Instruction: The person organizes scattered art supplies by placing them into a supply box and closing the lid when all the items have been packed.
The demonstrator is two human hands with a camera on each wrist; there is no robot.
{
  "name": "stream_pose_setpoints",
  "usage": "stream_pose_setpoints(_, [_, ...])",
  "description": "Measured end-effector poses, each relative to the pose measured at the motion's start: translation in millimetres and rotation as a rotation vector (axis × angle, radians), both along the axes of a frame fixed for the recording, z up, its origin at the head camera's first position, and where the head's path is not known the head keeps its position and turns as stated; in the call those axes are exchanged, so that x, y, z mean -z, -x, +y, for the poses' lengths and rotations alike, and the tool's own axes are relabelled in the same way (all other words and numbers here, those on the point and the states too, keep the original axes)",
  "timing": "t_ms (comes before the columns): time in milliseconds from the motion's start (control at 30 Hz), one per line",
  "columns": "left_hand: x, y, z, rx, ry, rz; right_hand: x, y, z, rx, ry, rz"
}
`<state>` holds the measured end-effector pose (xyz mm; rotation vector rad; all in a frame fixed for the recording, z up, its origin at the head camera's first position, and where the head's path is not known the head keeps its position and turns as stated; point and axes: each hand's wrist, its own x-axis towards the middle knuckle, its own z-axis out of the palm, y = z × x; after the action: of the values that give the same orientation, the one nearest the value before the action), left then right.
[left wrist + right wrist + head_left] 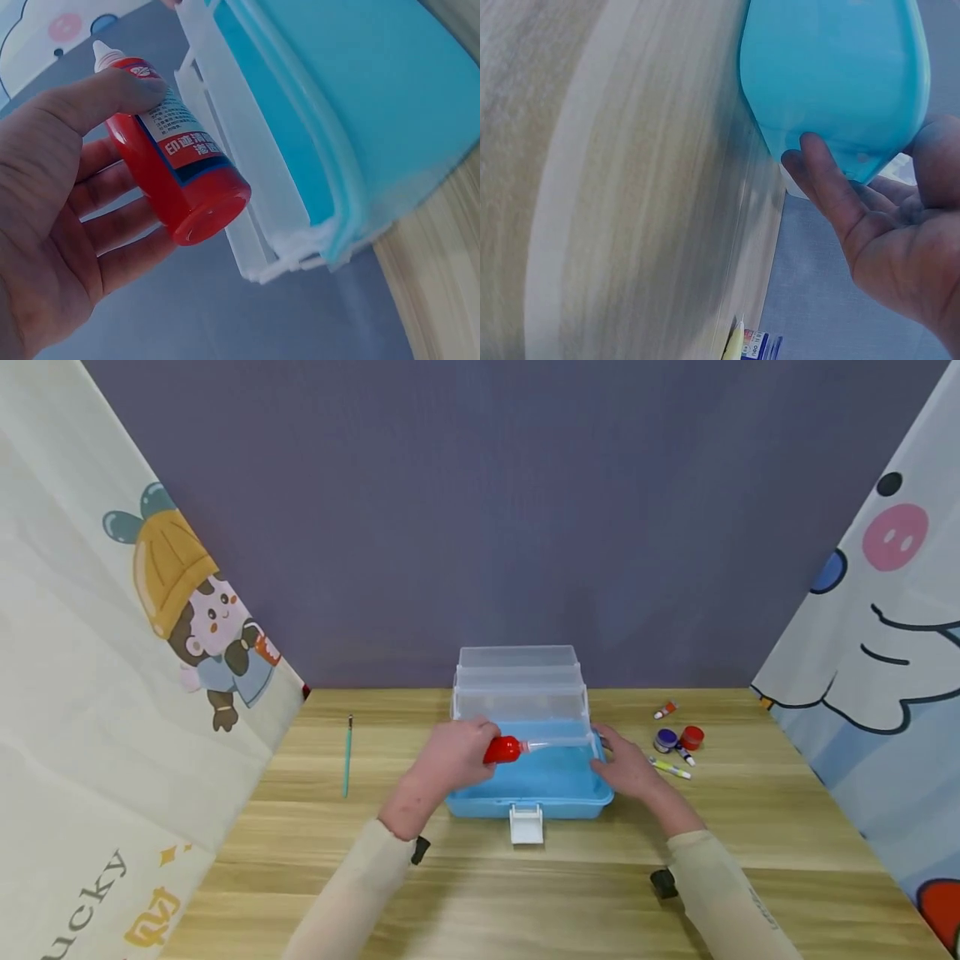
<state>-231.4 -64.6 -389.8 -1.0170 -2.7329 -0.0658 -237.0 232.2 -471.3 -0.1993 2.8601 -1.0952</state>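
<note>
My left hand (454,752) grips a red squeeze bottle (504,749) with a clear pointed nozzle, held sideways over the light blue toolbox (528,808). In the left wrist view, the thumb presses on the printed label of the bottle (180,154) and the fingers pass behind it. The toolbox stands with its translucent tiered trays (517,672) folded up at the back and a white latch (527,825) hanging at the front. My right hand (628,768) holds the box's right end, thumb at the rim and fingers against the outer wall (832,75).
Right of the box lie a purple-lidded jar (664,741), a red jar (692,737), a small red tube (665,709), a yellow-green marker-like stick (670,768) and a small dark tube (686,756). A teal paintbrush (347,760) lies at the left. A dark wall (517,510) rises behind the table.
</note>
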Motion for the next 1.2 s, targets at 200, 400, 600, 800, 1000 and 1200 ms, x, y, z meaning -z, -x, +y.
stream_pose_setpoints(200, [1.4,-4.1,17,0.009,0.059,-0.001,0.5,-0.9,1,-0.006,0.023,-0.013])
stream_pose_setpoints(400, [4.9,-6.6,29,0.041,0.052,-0.002,3.5,0.9,2,0.007,0.029,-0.022])
stream_pose_setpoints(600, [8.5,-7.6,36,0.057,0.037,-0.001,4.4,1.0,1,0.019,0.031,-0.044])
stream_pose_setpoints(800, [10.2,-7.4,39,0.051,0.05,-0.006,2.9,0.6,-1,0.035,0.033,-0.063])
stream_pose_setpoints(1000, [11.8,-7.1,40,0.058,0.047,-0.001,-0.8,-1.1,-1,0.039,0.038,-0.066])
stream_pose_setpoints(1200, [12.4,-7.3,40,0.058,0.062,0.01,-2.8,-2.8,-2,0.019,0.045,-0.05])
